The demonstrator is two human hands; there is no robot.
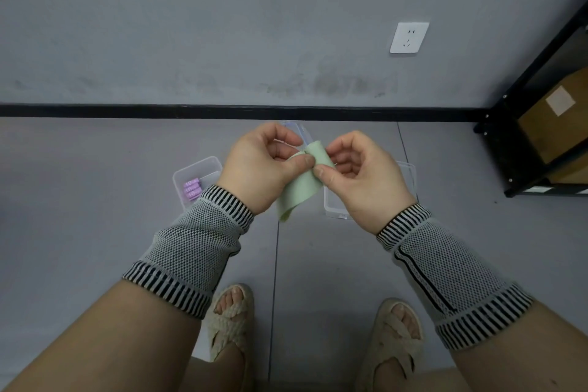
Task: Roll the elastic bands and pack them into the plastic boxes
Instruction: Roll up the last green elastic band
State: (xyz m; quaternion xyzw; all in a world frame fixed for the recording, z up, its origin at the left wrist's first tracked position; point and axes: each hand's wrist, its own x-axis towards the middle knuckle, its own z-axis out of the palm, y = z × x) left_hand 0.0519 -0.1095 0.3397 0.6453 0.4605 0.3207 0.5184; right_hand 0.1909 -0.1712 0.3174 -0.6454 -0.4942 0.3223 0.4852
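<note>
Where hands [257, 165] [366, 175] overlap, green band's [300, 191] rolled end

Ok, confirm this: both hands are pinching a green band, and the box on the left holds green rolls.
Not quite. Both hands, left hand and right hand, pinch the green band, but the head view shows the left box holding purple rolls.

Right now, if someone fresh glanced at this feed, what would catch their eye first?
First, the pale green elastic band held mid-frame, its top end pinched between the left hand and right hand, the rest hanging loose. Next, the clear plastic box on the floor to the left, holding purple rolled bands. Then the white wall socket, upper right.
</note>
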